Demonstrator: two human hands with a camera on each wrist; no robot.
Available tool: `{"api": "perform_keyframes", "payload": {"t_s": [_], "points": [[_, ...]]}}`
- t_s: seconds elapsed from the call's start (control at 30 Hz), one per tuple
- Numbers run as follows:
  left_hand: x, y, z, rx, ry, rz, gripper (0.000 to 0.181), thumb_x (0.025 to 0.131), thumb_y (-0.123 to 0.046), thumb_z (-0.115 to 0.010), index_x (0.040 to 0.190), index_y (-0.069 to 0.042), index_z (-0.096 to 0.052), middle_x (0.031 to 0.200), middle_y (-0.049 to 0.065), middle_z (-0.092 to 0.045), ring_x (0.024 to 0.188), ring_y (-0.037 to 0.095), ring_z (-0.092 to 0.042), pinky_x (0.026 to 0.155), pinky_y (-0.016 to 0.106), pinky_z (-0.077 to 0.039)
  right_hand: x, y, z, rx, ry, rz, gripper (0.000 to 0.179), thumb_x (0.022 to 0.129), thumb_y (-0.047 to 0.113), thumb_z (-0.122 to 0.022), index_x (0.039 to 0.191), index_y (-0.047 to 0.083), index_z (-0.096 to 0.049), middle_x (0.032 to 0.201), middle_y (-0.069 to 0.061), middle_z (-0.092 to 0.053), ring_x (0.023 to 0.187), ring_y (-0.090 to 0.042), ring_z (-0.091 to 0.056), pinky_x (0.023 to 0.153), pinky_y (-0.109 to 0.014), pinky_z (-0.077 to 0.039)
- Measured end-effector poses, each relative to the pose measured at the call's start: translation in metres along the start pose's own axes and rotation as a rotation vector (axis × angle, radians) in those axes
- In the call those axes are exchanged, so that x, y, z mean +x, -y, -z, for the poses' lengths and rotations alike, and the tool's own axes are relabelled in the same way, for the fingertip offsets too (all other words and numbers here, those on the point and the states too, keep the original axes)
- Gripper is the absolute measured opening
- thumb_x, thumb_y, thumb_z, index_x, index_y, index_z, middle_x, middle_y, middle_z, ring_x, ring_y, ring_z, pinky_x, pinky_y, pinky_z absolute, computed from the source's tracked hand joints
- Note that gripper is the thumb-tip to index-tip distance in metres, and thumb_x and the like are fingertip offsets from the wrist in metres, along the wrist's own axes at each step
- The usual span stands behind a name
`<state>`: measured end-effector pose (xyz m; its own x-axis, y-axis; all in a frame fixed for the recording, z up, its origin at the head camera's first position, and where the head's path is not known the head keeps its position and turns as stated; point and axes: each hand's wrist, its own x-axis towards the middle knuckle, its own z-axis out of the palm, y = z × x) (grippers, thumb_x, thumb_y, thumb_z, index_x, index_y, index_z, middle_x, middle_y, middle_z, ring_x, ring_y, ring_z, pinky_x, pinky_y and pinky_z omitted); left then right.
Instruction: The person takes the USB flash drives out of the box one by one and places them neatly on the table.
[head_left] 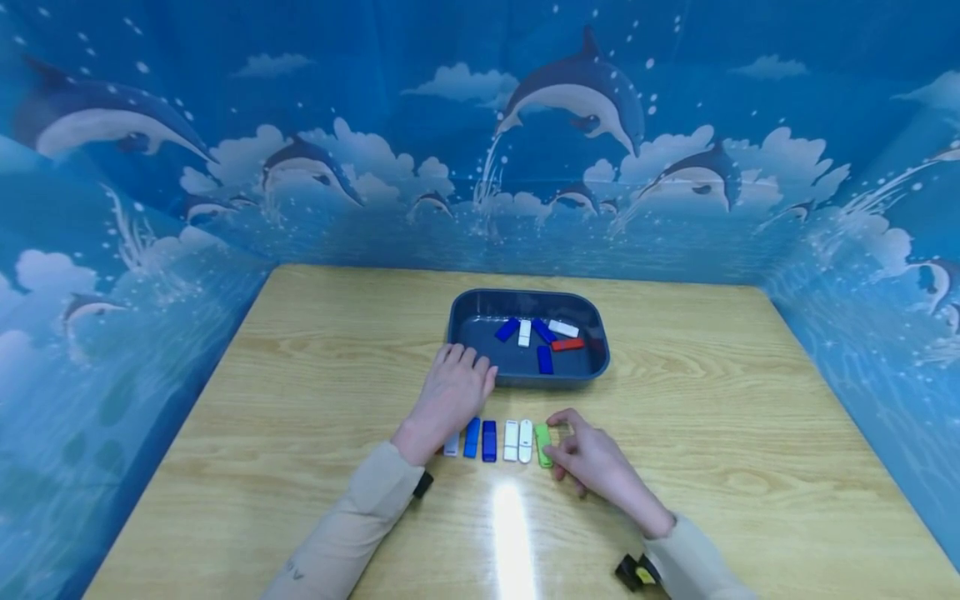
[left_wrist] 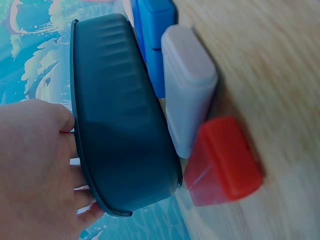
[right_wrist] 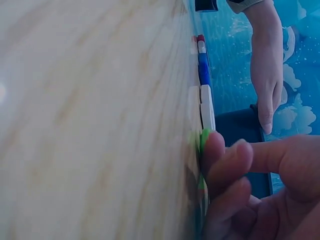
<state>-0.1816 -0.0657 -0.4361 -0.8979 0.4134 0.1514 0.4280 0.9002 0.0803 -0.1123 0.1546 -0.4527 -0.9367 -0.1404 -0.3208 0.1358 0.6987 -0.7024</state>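
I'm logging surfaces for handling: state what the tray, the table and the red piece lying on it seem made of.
Tray: probably moulded plastic, smooth; rounded corners, inner sheen.
Table: wood or wood-look laminate, glossy; grain shows and light reflects.
Red piece: apparently smooth plastic; rounded edges, though blur leaves it open.

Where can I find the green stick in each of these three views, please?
Head: green stick below and right of centre, pinched by the right hand.
Left wrist: not visible.
Right wrist: right of centre, partly hidden by fingers.
Shared landmark: dark bin.
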Motion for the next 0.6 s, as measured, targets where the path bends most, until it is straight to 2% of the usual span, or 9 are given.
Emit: {"api": "perform_keyframes", "payload": {"t_s": [0.13, 0.43, 0.6], "points": [[0.001, 0.000, -0.001, 0.008, 0.001, 0.002, 0.039, 0.110, -0.034, -0.042, 0.118, -0.008, -0.069, 0.122, 0.013, -0.068, 0.125, 0.032, -0.057, 0.117, 0.050, -0.035, 0.002, -0.001, 0.001, 0.033, 0.016, 0.028, 0.043, 0.098, 0.010, -0.065, 0.138, 0.012, -0.049, 0.065, 0.000, -0.066, 0.041, -0.016, -0.052, 0.041, -0.028, -0.043], [0.001, 0.000, 0.000, 0.005, 0.019, 0.009, 0.041, 0.110, -0.035, -0.040, 0.121, -0.008, -0.068, 0.125, 0.013, -0.067, 0.126, 0.032, -0.056, 0.118, 0.050, -0.034, 0.004, -0.001, 0.002, 0.032, 0.058, 0.081, 0.040, 0.098, 0.009, -0.064, 0.136, 0.014, -0.053, 0.067, -0.001, -0.065, 0.044, -0.016, -0.054, 0.042, -0.027, -0.045], [0.000, 0.000, 0.001, 0.007, 0.007, -0.005, 0.040, 0.110, -0.035, -0.041, 0.119, -0.008, -0.068, 0.122, 0.012, -0.068, 0.124, 0.032, -0.056, 0.117, 0.050, -0.035, 0.005, 0.000, 0.012, 0.014, 0.028, 0.118, 0.036, 0.098, 0.011, -0.065, 0.133, 0.013, -0.056, 0.070, 0.000, -0.066, 0.046, -0.017, -0.054, 0.042, -0.026, -0.045]]}}
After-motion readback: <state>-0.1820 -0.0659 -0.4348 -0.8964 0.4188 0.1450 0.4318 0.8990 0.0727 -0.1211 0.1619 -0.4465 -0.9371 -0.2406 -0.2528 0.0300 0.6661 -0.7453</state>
